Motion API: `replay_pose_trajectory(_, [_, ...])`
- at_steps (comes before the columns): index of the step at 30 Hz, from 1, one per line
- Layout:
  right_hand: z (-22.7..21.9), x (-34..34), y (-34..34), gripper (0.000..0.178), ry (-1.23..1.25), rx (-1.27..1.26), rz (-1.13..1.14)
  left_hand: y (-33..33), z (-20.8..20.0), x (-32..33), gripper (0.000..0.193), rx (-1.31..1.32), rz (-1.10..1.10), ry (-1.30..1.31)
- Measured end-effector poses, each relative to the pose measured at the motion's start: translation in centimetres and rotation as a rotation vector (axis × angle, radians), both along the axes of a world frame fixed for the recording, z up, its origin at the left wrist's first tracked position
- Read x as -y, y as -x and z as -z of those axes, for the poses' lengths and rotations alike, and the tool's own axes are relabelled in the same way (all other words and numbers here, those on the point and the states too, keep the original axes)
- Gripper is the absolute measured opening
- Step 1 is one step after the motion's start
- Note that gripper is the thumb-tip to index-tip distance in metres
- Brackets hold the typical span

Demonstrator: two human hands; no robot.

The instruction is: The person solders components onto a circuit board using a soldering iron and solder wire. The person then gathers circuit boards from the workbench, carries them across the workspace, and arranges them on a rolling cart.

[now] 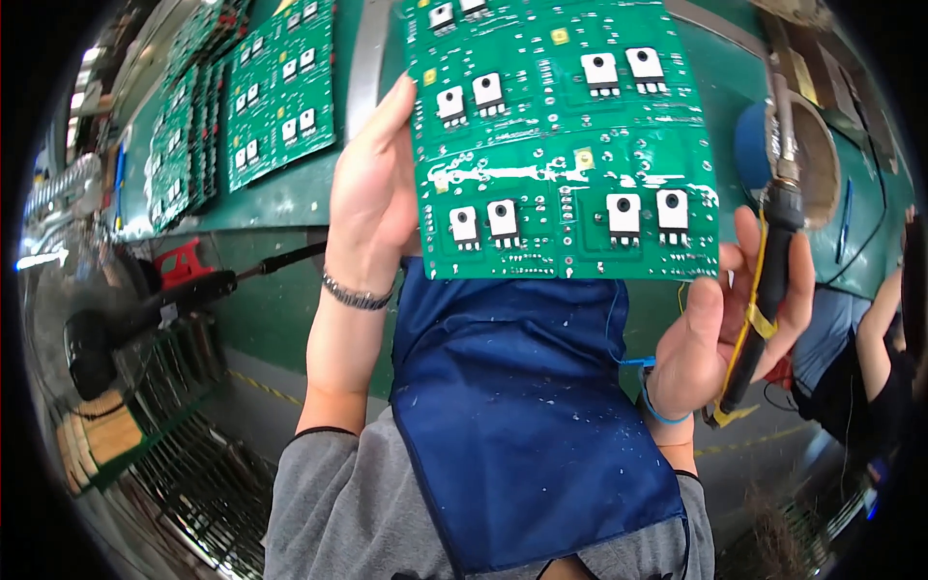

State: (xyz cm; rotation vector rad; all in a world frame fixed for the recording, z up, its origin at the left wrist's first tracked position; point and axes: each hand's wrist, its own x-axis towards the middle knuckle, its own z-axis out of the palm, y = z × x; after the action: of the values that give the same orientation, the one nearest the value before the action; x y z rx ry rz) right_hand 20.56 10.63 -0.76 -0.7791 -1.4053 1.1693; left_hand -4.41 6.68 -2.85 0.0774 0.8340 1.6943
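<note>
Two bare hands hold a green circuit board (565,145) up in front of the head camera, above a green workbench (290,193). Seen from the head view, the left hand (372,198) lies flat along the board's left edge, fingers stretched upward and thumb hidden behind the panel; a metal bracelet (356,293) circles that wrist. Right hand (735,324) pinches the board's lower right corner with its thumb while the fingers wrap a soldering iron (768,290), black-handled with yellow tape, its metal shaft pointing up past the board's right edge. Flat and rigid, the board carries rows of square white-tabbed black components, silvery solder tracks and small yellow pads. Its lower edge hangs just above a dark blue apron (512,416), flecked with pale specks, worn over a grey top. More green boards (280,92) of the same kind lie in rows on the bench to the upper left, well apart from the hands. Black cabled tool (145,309) rests low on the left, near a red object (184,263). Round tan spool-like object with a blue part (754,145) sits on the bench behind the iron. Another person's arm (884,319) shows at the far right edge
</note>
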Motion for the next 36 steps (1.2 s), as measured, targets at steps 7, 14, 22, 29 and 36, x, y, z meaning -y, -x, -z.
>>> replay_pose_trajectory(7, [-0.8, 1.5, 0.6, 0.076, 0.021, -0.112, -0.017, 0.6, 0.6, -0.1, 0.037, 0.043, 0.065, -0.132])
replay_pose_trajectory(14, [-0.8, 1.8, 0.0, 0.094, -0.086, -0.140, -0.239, 1.4, 1.1, 0.2, 0.037, 0.138, 0.148, -0.363])
replay_pose_trajectory(22, [-0.1, 1.6, -0.3, 0.116, -0.146, -0.228, -0.456, 1.9, 1.4, 0.1, 0.035, 0.097, 0.130, -0.433])
replay_pose_trajectory(29, [-0.1, 2.0, 0.6, 0.111, -0.179, -0.297, -0.442, 3.2, 1.9, -1.4, 0.040, -0.276, 0.283, -0.733])
replay_pose_trajectory(36, [-0.2, 2.0, -0.8, 0.078, -0.050, -0.226, -0.385, 1.6, -0.6, -0.4, 0.034, 0.011, 0.115, -0.492])
